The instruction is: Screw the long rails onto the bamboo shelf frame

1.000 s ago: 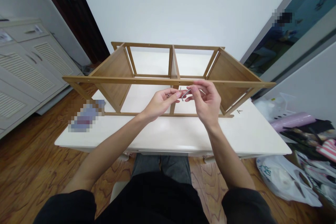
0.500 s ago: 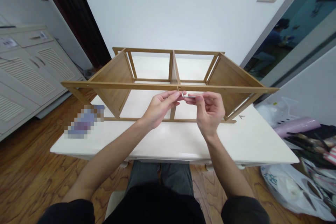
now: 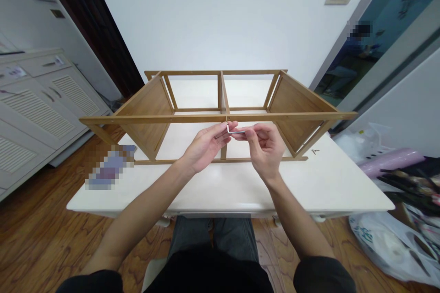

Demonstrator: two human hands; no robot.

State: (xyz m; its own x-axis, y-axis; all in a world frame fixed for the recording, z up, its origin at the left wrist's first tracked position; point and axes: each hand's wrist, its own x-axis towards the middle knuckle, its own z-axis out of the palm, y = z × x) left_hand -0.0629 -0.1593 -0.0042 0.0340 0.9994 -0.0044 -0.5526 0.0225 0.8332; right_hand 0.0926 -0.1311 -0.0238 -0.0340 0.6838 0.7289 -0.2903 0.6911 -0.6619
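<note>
A wooden shelf frame (image 3: 192, 119) lies on its side across the white table (image 3: 220, 190). At the middle of its near rail, a thin screw (image 3: 227, 119) sticks out toward me. My left hand (image 3: 204, 149) is closed in a pinch around the screw's head. An L-shaped hex key (image 3: 237, 132) is held by its long arm in my right hand (image 3: 267, 150), thumb against fingers. The key's short bent end meets the screw head at my left fingertips. The exact contact is partly hidden by the fingers.
A few loose screws (image 3: 315, 151) lie on the table's right side. A blurred-out packet (image 3: 110, 167) rests at the left. Bags (image 3: 385, 242) and a pink roll (image 3: 392, 161) stand to the right. A person (image 3: 350, 50) sits beyond the doorway.
My right hand has brought the hex key left and its short end up to the screw. The left fingers have loosened slightly and stay at the screw. The view has tilted a little.
</note>
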